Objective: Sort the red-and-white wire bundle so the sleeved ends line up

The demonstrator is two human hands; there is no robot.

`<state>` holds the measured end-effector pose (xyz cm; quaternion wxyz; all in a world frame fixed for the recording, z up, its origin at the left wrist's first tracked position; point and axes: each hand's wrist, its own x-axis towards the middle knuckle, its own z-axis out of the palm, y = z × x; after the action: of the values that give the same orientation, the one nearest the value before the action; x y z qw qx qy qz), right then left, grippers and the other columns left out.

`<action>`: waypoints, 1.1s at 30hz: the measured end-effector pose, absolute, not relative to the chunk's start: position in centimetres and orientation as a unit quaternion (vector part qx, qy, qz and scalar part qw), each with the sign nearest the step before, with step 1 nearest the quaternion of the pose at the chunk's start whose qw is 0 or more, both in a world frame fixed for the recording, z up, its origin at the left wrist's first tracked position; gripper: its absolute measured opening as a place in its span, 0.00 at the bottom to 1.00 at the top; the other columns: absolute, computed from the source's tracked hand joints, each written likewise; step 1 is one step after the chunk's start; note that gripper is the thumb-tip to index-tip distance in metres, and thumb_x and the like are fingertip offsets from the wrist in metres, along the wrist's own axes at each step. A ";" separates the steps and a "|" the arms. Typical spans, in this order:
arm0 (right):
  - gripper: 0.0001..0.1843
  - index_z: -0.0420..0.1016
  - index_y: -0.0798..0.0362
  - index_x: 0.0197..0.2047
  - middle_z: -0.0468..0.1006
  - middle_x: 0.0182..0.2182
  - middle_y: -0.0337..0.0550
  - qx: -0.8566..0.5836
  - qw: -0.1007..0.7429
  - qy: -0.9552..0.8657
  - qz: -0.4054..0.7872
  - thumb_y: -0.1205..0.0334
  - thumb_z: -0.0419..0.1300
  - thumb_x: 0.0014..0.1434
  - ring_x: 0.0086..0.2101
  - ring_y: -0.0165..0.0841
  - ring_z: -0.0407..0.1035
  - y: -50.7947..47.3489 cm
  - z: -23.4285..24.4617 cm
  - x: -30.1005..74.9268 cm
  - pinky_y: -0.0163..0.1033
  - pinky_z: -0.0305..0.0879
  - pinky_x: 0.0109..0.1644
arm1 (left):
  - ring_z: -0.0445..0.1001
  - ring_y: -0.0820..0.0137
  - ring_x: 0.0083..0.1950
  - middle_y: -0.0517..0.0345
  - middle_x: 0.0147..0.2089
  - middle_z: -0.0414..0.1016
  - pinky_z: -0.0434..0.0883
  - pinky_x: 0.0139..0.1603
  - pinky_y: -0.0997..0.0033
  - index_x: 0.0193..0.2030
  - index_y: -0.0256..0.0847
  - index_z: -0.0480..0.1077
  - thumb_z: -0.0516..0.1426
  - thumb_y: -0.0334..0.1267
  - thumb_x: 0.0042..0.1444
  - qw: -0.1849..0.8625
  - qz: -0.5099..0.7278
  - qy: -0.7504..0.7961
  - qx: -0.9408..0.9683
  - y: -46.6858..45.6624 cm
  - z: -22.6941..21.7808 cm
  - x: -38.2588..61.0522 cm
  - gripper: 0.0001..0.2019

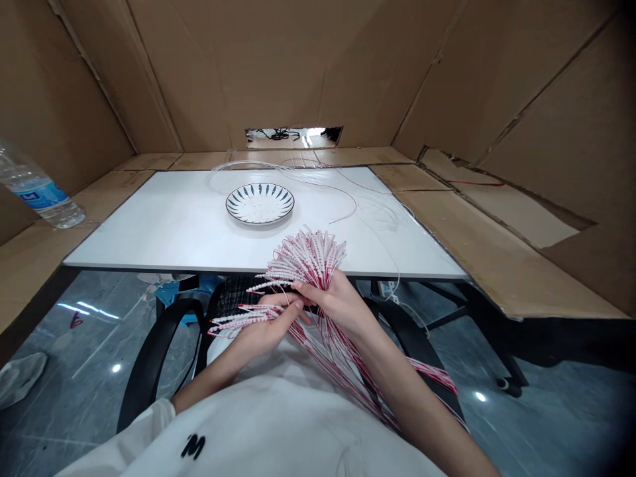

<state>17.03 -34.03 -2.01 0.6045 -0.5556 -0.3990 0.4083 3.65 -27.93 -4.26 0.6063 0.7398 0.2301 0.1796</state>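
Two hands at work: right hand [335, 301] clasping bundle of red-and-white beaded strands [308, 258], fanned above table edge, tails hanging toward lap; left hand [265, 329] pinching few strands apart, fingers curled; white specks on blue-patterned plate [260, 220]; clear tubing [318, 173] loose on white tabletop [149, 228].

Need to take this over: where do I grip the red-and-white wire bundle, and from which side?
Grip the bundle at its gathered middle, between the left hand and right hand, from above. The strands narrow there, while beaded tips fan toward the table and long tails trail down, so that spot probably gives the firmest hold.
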 end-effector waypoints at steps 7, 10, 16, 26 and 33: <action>0.12 0.70 0.57 0.28 0.73 0.26 0.44 -0.590 0.589 -0.386 0.395 0.56 0.62 0.49 0.28 0.34 0.67 -33.9 -2.3 17.2 0.36 0.64 0.32 | 0.71 0.70 0.30 0.55 0.28 0.76 0.67 0.34 0.73 0.36 0.35 0.75 0.48 0.43 0.61 0.586 0.160 0.234 0.759 -28.3 -4.4 3.4 0.17; 0.15 0.66 0.55 0.22 0.67 0.18 0.39 -0.597 0.580 -0.391 0.394 0.55 0.60 0.52 0.21 0.29 0.60 -33.9 -2.5 17.1 0.34 0.59 0.26 | 0.71 0.70 0.30 0.55 0.28 0.76 0.66 0.34 0.73 0.38 0.34 0.75 0.48 0.43 0.61 0.572 0.151 0.235 0.771 -28.4 -4.1 3.4 0.17; 0.07 0.68 0.57 0.30 0.70 0.25 0.39 -0.578 0.600 -0.422 0.357 0.63 0.61 0.48 0.28 0.31 0.63 -33.9 -2.4 17.2 0.35 0.61 0.36 | 0.71 0.71 0.29 0.57 0.26 0.74 0.65 0.34 0.73 0.32 0.35 0.73 0.48 0.42 0.61 0.563 0.143 0.228 0.782 -28.5 -3.4 3.3 0.17; 0.09 0.71 0.58 0.32 0.74 0.29 0.43 -0.583 0.575 -0.440 0.370 0.60 0.61 0.51 0.32 0.34 0.67 -33.8 -2.7 17.1 0.37 0.64 0.39 | 0.66 0.73 0.27 0.59 0.25 0.71 0.61 0.33 0.74 0.26 0.36 0.71 0.47 0.40 0.62 0.526 0.115 0.208 0.817 -28.5 -3.2 3.4 0.19; 0.11 0.71 0.59 0.35 0.73 0.29 0.42 -0.583 0.558 -0.450 0.381 0.62 0.62 0.48 0.29 0.32 0.64 -33.9 -2.3 17.1 0.34 0.62 0.31 | 0.69 0.70 0.28 0.58 0.24 0.71 0.64 0.34 0.71 0.24 0.38 0.70 0.48 0.42 0.61 0.530 0.070 0.232 0.813 -28.0 -4.0 3.9 0.19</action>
<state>17.13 -33.92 -2.27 0.5581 -0.5834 -0.4501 0.3815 3.88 -28.01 -3.97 0.5301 0.8125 0.2324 0.0697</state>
